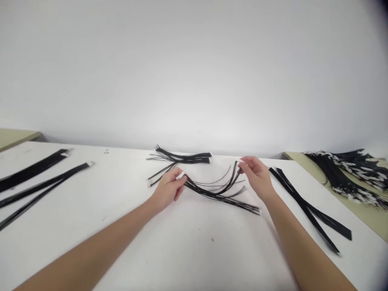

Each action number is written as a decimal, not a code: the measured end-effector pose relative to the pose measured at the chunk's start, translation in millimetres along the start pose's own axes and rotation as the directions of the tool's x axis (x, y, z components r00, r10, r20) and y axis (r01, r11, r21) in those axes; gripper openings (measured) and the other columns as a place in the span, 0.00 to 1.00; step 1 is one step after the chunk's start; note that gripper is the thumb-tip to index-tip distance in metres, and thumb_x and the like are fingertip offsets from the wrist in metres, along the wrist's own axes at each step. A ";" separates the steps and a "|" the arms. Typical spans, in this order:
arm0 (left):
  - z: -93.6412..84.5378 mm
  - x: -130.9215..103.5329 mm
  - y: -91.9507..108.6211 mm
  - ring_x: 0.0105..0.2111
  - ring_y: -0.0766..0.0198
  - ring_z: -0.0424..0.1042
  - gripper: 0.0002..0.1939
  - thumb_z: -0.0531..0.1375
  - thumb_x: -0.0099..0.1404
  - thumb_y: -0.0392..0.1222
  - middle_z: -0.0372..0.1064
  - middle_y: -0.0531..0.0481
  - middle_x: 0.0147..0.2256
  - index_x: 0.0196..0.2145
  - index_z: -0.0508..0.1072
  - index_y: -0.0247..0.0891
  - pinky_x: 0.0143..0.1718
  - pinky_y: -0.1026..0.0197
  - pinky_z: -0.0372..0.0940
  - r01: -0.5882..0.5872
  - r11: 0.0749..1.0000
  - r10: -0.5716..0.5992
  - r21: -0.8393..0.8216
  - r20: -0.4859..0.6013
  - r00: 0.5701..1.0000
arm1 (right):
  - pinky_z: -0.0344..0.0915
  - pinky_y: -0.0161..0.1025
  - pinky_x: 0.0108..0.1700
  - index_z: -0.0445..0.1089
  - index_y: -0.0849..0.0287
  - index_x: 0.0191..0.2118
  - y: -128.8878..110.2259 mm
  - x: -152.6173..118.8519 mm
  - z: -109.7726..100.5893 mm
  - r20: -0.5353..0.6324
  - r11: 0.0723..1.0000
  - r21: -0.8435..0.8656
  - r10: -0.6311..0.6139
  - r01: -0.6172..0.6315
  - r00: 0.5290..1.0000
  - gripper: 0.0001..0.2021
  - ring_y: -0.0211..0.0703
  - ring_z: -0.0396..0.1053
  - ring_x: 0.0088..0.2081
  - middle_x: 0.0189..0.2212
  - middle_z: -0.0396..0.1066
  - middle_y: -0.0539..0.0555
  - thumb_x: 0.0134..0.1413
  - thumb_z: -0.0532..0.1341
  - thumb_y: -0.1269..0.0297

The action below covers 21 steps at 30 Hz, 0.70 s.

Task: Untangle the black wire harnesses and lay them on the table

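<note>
Between my hands a black wire harness hangs over the white table, its loose wires fanning out to the right. The fingers of my left hand pinch the white connector at its left end. My right hand is closed on a smaller white connector, from which a few of the wires curve down to the bundle. The loose ends with bare tips point right, below my right hand. Just behind, another wire harness lies on the table near the wall, touched by neither hand.
Flat black cables lie at the left of the white table. More black cables cross to the right of my right arm. A large pile of harnesses with white connectors rests on a yellowish surface at the far right. A white wall stands behind.
</note>
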<state>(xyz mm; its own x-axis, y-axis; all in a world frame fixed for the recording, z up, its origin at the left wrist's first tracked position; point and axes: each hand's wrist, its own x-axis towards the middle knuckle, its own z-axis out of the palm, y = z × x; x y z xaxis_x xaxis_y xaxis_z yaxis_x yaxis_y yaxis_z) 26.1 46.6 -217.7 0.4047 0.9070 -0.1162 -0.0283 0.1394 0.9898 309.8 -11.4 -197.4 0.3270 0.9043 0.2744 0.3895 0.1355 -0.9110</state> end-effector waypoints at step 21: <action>0.5 -6.7 7.4 0.21 0.71 0.54 0.19 0.54 0.64 0.58 0.53 0.57 0.22 0.29 0.66 0.38 0.20 0.66 0.49 -0.145 0.937 -0.026 0.319 0.475 0.880 | 0.65 0.33 0.36 0.65 0.50 0.51 -42.6 -62.1 75.1 0.648 0.781 0.339 0.210 -0.524 0.732 0.17 0.29 0.64 0.28 0.39 0.68 0.48 0.56 0.62 0.69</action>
<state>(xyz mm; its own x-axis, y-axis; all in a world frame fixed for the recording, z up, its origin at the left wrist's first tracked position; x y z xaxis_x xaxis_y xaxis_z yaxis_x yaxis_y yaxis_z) 23.6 41.3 -209.6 0.7908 0.6057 -0.0887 0.2062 -0.1271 0.9702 208.3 -42.9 -198.7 -0.2368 0.9529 -0.1894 -0.1593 -0.2304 -0.9600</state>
